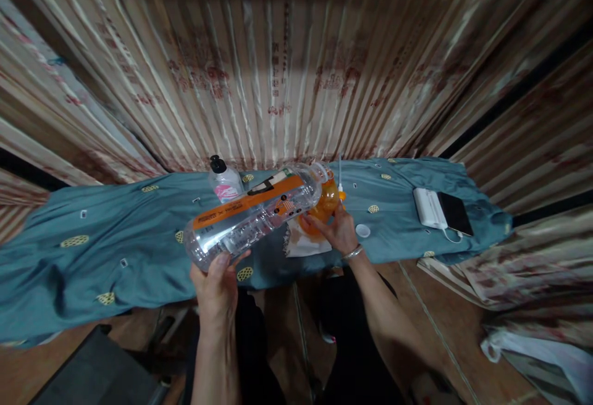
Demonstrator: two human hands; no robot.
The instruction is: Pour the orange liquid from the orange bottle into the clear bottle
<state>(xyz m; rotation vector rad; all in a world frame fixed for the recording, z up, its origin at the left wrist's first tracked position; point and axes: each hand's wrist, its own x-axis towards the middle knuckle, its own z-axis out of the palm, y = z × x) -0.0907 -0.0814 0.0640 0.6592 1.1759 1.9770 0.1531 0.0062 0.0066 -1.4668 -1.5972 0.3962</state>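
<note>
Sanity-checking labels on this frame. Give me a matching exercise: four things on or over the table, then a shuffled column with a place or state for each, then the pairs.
1 large clear bottle
2 orange container
3 white cap
4 pump bottle

A loose on the teal cloth, right of the right hand
B tilted, base in the left hand
C upright at the back, black top
D gripped by the right hand, on white paper

Pairs: 1-B, 2-D, 3-A, 4-C

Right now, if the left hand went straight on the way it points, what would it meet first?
The left hand holds the clear plastic bottle with orange label; past it, probably the small white black-capped pump bottle, depth unclear.
</note>
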